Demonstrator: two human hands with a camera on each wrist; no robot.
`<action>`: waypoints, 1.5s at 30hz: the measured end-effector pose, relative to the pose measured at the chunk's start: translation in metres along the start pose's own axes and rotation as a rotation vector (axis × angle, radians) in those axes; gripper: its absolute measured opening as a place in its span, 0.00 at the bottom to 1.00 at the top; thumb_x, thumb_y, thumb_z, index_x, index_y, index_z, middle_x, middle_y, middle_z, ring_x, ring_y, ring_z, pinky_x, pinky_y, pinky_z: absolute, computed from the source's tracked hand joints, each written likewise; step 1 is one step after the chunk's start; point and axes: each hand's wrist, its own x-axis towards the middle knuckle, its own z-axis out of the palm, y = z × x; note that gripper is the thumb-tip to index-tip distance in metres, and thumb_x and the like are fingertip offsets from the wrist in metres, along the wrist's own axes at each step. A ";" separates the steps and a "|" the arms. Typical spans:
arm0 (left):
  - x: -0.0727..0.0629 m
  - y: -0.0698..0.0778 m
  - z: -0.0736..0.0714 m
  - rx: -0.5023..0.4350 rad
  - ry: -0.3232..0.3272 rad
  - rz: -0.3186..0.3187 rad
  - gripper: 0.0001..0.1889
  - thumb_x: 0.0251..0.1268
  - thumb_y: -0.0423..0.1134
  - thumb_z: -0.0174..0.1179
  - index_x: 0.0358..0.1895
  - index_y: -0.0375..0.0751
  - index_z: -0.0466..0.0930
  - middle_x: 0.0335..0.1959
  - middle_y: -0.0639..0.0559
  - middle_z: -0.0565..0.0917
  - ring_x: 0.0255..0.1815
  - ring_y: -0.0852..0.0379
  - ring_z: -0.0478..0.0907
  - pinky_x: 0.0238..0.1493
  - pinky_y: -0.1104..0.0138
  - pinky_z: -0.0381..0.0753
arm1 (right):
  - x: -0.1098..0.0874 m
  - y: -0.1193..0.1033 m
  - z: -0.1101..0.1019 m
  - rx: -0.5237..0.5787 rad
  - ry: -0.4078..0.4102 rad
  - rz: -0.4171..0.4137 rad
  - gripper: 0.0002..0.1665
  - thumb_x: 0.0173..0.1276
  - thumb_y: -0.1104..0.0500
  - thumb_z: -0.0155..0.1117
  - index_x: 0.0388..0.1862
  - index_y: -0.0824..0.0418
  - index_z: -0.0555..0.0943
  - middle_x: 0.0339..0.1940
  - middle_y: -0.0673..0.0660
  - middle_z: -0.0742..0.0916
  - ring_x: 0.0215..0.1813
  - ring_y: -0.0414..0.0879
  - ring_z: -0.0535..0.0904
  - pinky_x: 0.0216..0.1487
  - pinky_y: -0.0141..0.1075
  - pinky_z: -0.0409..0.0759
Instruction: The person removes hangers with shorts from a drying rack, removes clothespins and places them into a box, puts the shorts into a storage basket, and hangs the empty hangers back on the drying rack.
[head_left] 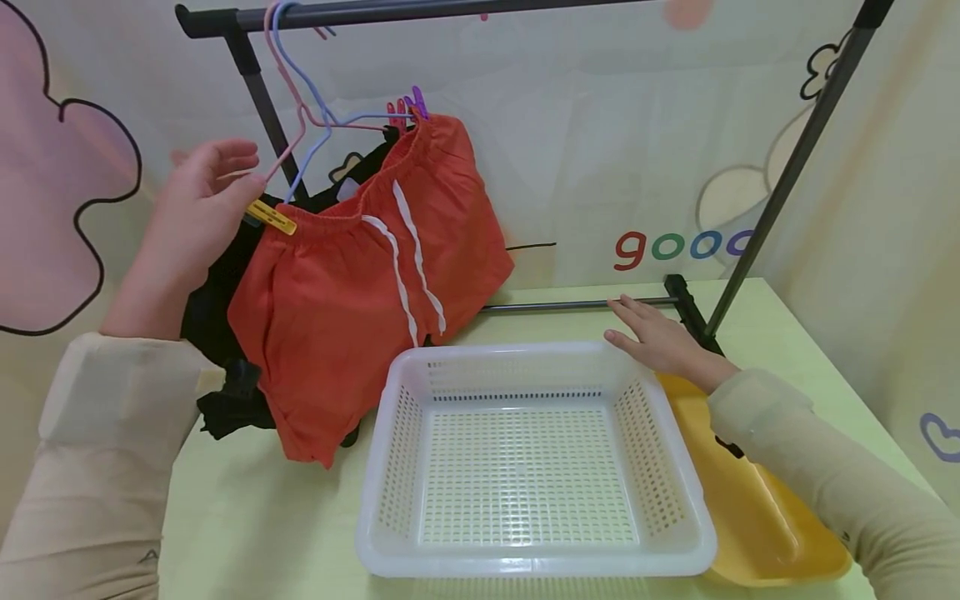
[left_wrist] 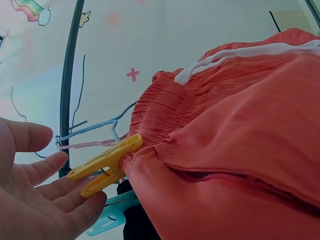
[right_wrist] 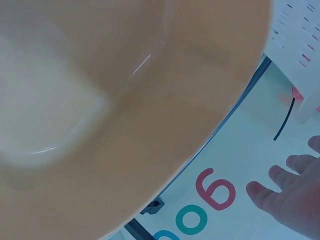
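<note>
Orange-red shorts (head_left: pixel 322 292) with white drawstrings hang from a blue hanger (head_left: pixel 301 75) at the left of the rack. A yellow clothespin (left_wrist: pixel 107 160) is clipped on the near end of their waistband. My left hand (head_left: pixel 206 196) is right at this clothespin, its fingers beside the handles and the thumb held apart. Behind the shorts, a black garment (head_left: pixel 217 308) hangs partly hidden on a pink hanger (head_left: pixel 283 75), with a teal clothespin (left_wrist: pixel 112 212) on it. My right hand (head_left: pixel 660 337) is spread over the far right corner of the white basket (head_left: pixel 536 565), holding nothing.
The black rack (head_left: pixel 420 12) spans the back, its right post (head_left: pixel 798 167) slanting down to the pale green table (head_left: pixel 247 533). A yellow basin (head_left: pixel 787 542) lies partly under the basket's right side, below my right forearm. Red and purple clothespins (head_left: pixel 417 102) grip the waistband's far end.
</note>
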 end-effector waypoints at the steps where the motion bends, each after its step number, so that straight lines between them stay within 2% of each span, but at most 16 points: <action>1: 0.001 0.001 -0.001 0.002 -0.011 -0.003 0.25 0.66 0.50 0.40 0.66 0.54 0.54 0.67 0.52 0.58 0.68 0.50 0.54 0.63 0.53 0.58 | 0.000 0.000 0.000 -0.001 0.001 0.001 0.40 0.67 0.39 0.39 0.69 0.62 0.49 0.69 0.68 0.53 0.67 0.67 0.48 0.62 0.60 0.50; 7: 0.010 0.003 -0.003 0.015 -0.088 -0.038 0.25 0.66 0.52 0.38 0.66 0.54 0.54 0.67 0.48 0.59 0.68 0.48 0.52 0.63 0.51 0.57 | 0.000 0.001 0.000 0.005 0.005 0.002 0.40 0.67 0.40 0.39 0.69 0.63 0.50 0.69 0.68 0.54 0.67 0.67 0.49 0.62 0.60 0.50; 11: 0.017 0.005 -0.003 0.004 -0.150 -0.063 0.26 0.66 0.54 0.38 0.66 0.53 0.54 0.65 0.44 0.61 0.68 0.47 0.51 0.64 0.48 0.52 | 0.001 0.001 -0.001 0.021 0.001 0.002 0.39 0.68 0.40 0.39 0.69 0.63 0.50 0.69 0.68 0.53 0.67 0.68 0.49 0.61 0.60 0.50; 17: 0.025 0.008 -0.002 0.036 -0.249 -0.101 0.29 0.64 0.57 0.39 0.67 0.55 0.52 0.62 0.40 0.63 0.63 0.44 0.58 0.63 0.46 0.52 | 0.001 0.001 -0.001 0.051 -0.003 -0.006 0.39 0.68 0.40 0.39 0.69 0.63 0.51 0.69 0.68 0.54 0.67 0.67 0.50 0.62 0.60 0.50; 20: 0.030 0.011 -0.003 0.053 -0.283 -0.133 0.30 0.63 0.58 0.39 0.67 0.55 0.51 0.63 0.40 0.61 0.63 0.44 0.61 0.65 0.45 0.47 | 0.000 -0.001 -0.001 0.067 0.000 -0.014 0.39 0.68 0.41 0.40 0.68 0.64 0.51 0.69 0.68 0.53 0.67 0.67 0.50 0.62 0.59 0.49; 22: 0.034 0.011 -0.003 0.062 -0.295 -0.150 0.30 0.63 0.59 0.39 0.67 0.55 0.51 0.61 0.43 0.64 0.62 0.45 0.62 0.65 0.44 0.39 | 0.000 -0.001 -0.002 0.080 0.000 -0.018 0.38 0.68 0.42 0.40 0.68 0.64 0.51 0.69 0.68 0.53 0.67 0.67 0.50 0.63 0.59 0.49; 24: 0.038 0.011 -0.005 0.072 -0.302 -0.159 0.31 0.62 0.59 0.40 0.67 0.54 0.52 0.56 0.48 0.70 0.63 0.45 0.62 0.63 0.42 0.26 | -0.001 -0.002 -0.002 0.091 0.000 -0.021 0.38 0.68 0.42 0.41 0.68 0.64 0.51 0.69 0.68 0.53 0.67 0.67 0.50 0.63 0.59 0.49; 28: 0.043 0.011 -0.008 0.087 -0.330 -0.145 0.31 0.63 0.59 0.40 0.67 0.50 0.52 0.45 0.58 0.77 0.63 0.45 0.62 0.52 0.42 0.08 | -0.001 -0.003 -0.002 0.092 0.006 -0.022 0.38 0.68 0.43 0.41 0.68 0.64 0.52 0.69 0.68 0.54 0.67 0.66 0.50 0.63 0.58 0.49; 32: 0.047 0.012 -0.009 0.087 -0.377 -0.139 0.32 0.63 0.58 0.41 0.67 0.46 0.53 0.43 0.60 0.78 0.57 0.49 0.67 0.54 0.40 0.13 | -0.001 -0.003 -0.002 0.099 0.007 -0.022 0.37 0.68 0.43 0.41 0.68 0.65 0.52 0.69 0.68 0.54 0.67 0.66 0.50 0.63 0.58 0.49; 35: 0.050 0.015 -0.009 0.122 -0.381 -0.139 0.32 0.62 0.58 0.41 0.66 0.45 0.55 0.35 0.65 0.79 0.46 0.58 0.73 0.53 0.39 0.13 | 0.000 -0.002 -0.001 0.108 0.007 -0.026 0.37 0.68 0.43 0.41 0.68 0.65 0.52 0.69 0.69 0.54 0.67 0.67 0.50 0.63 0.58 0.49; 37: 0.051 0.017 -0.008 0.158 -0.368 -0.136 0.32 0.62 0.59 0.42 0.65 0.44 0.58 0.31 0.67 0.79 0.40 0.63 0.74 0.49 0.39 0.09 | 0.000 -0.003 0.000 0.113 0.010 -0.029 0.37 0.68 0.44 0.41 0.68 0.65 0.52 0.69 0.69 0.54 0.67 0.67 0.51 0.63 0.58 0.50; 39: 0.053 0.019 -0.006 0.193 -0.358 -0.133 0.32 0.61 0.59 0.42 0.64 0.44 0.59 0.30 0.66 0.79 0.37 0.64 0.73 0.53 0.38 0.14 | 0.001 -0.003 0.001 0.114 0.013 -0.034 0.37 0.68 0.44 0.42 0.68 0.66 0.52 0.68 0.70 0.54 0.67 0.67 0.51 0.63 0.58 0.50; 41: 0.054 0.021 -0.002 0.214 -0.357 -0.132 0.30 0.62 0.58 0.43 0.63 0.43 0.61 0.32 0.62 0.79 0.36 0.63 0.72 0.63 0.44 0.33 | 0.001 -0.004 0.001 0.116 0.017 -0.036 0.38 0.68 0.43 0.42 0.68 0.66 0.53 0.68 0.70 0.55 0.67 0.67 0.51 0.63 0.58 0.50; 42: 0.055 0.022 0.001 0.215 -0.360 -0.133 0.29 0.62 0.57 0.43 0.62 0.42 0.62 0.33 0.59 0.79 0.35 0.62 0.72 0.64 0.49 0.46 | 0.001 -0.004 0.002 0.116 0.017 -0.036 0.38 0.68 0.43 0.42 0.68 0.66 0.53 0.68 0.70 0.55 0.67 0.67 0.51 0.63 0.58 0.50; 44: 0.056 0.023 0.004 0.201 -0.374 -0.135 0.26 0.64 0.54 0.44 0.59 0.41 0.64 0.34 0.56 0.78 0.33 0.61 0.71 0.51 0.63 0.68 | 0.001 -0.003 0.003 0.120 0.018 -0.038 0.38 0.68 0.43 0.42 0.68 0.66 0.53 0.68 0.70 0.55 0.67 0.67 0.51 0.63 0.58 0.50; 45: 0.057 0.023 0.005 0.189 -0.380 -0.137 0.24 0.64 0.52 0.44 0.57 0.41 0.64 0.33 0.56 0.77 0.32 0.61 0.71 0.43 0.68 0.72 | 0.002 -0.003 0.004 0.122 0.018 -0.038 0.38 0.68 0.43 0.41 0.68 0.66 0.53 0.68 0.70 0.55 0.67 0.67 0.51 0.63 0.58 0.50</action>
